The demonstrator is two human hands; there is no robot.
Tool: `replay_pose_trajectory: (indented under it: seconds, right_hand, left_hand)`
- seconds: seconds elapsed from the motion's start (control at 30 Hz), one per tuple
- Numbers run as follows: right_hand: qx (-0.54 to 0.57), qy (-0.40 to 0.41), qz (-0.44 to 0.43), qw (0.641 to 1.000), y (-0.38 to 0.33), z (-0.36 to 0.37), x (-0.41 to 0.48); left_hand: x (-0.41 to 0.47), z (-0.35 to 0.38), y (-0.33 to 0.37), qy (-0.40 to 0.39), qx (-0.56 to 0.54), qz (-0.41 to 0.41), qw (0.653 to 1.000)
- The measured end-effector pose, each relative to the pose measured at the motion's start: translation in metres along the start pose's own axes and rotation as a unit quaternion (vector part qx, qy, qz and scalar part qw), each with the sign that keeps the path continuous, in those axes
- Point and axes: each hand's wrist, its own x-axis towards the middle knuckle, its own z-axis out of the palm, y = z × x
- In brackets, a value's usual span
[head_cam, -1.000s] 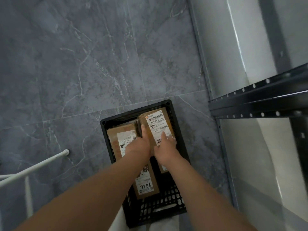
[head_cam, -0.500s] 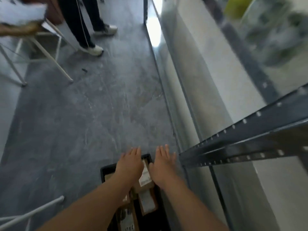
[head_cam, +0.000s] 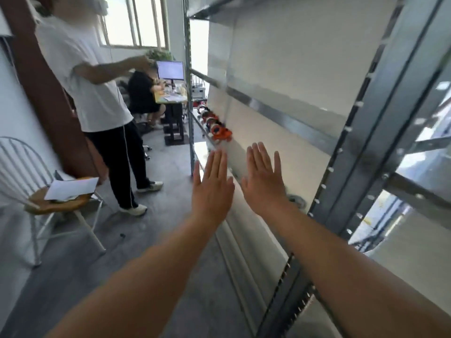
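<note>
My left hand (head_cam: 211, 189) and my right hand (head_cam: 263, 181) are stretched out in front of me side by side, backs up, fingers straight and together. Neither holds anything. They hover in the air beside a tall metal shelving unit (head_cam: 361, 147) with white panels that fills the right side. The black crate with cardboard parcels is out of view.
A person in a white shirt and black trousers (head_cam: 97, 98) stands at the left on the grey floor. A white wire chair (head_cam: 44, 191) with papers on its wooden seat stands nearer left. Farther back a seated person works at a desk with a monitor (head_cam: 170, 70). Orange reels (head_cam: 218, 131) lie on a low shelf.
My view has swung up from the crate on the floor to the room and shelving. Both hands have left the parcels and risen, flat and empty, in front of me.
</note>
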Motion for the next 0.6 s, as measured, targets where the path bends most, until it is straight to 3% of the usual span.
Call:
replay_pose_trajectory:
  seconds: [0.3, 0.43, 0.6]
  right_hand:
    - [-0.039, 0.096, 0.105, 0.989, 0.004, -0.103, 0.045]
    - [-0.015, 0.077, 0.196, 0.977, -0.009, -0.122, 0.040]
    - [-0.080, 0.106, 0.230, 0.964, -0.019, -0.140, 0.015]
  left_hand:
    - [0.090, -0.092, 0.002, 0.093, -0.013, 0.113, 0.989]
    - [0.099, -0.109, -0.006, 0.102, -0.031, 0.160, 0.981]
    - [0.089, -0.107, -0.005, 0.068, -0.068, 0.195, 0.976]
